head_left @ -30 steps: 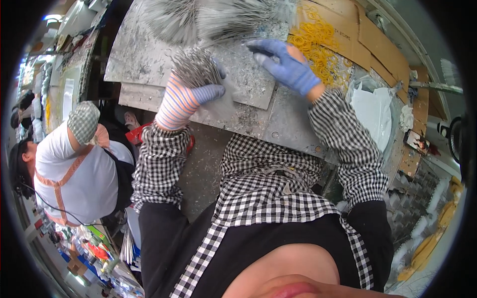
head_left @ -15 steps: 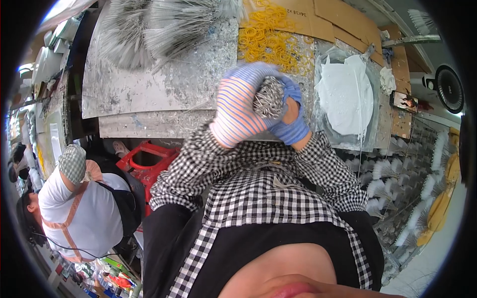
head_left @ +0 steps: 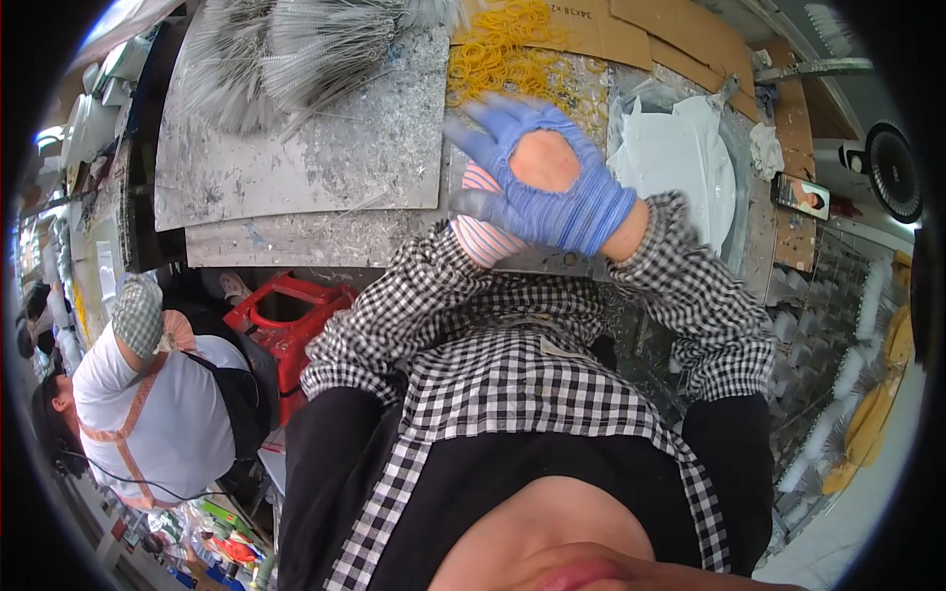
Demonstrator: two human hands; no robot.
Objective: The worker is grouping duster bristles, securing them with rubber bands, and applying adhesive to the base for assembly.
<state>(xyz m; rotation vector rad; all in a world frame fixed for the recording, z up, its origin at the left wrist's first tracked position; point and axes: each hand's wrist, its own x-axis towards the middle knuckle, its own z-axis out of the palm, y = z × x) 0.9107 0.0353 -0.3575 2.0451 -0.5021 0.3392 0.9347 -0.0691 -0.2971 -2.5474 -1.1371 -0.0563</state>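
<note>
**Gloved hands raised over a bench of wire brushes and rubber bands**

The right hand, in a blue glove with a worn hole at the palm, is lifted in front of the chest with its fingers spread wide and holding nothing that shows. Tucked just behind and below those fingers is the left hand in a striped glove; most of it is hidden, so I cannot tell whether its fingers are pressed together or pinching something.

Beyond the fingertips, up and to the left, grey wire brushes lie fanned on a scratched metal sheet that tops the bench. Straight past the right fingers sits a loose heap of yellow rubber bands. To the right of the fingers lies a white plastic bag, with cardboard beyond it. Below and left of the hands stand a red stool and a co-worker in a white top.

Risks, as I judge them: the hole in the right glove leaves bare skin open to wire ends when brushes are gathered. With the hands raised and overlapping, anything small in the hidden left fingers could slip unseen. A careless reach could scatter the loose bands across the sheet.
</note>
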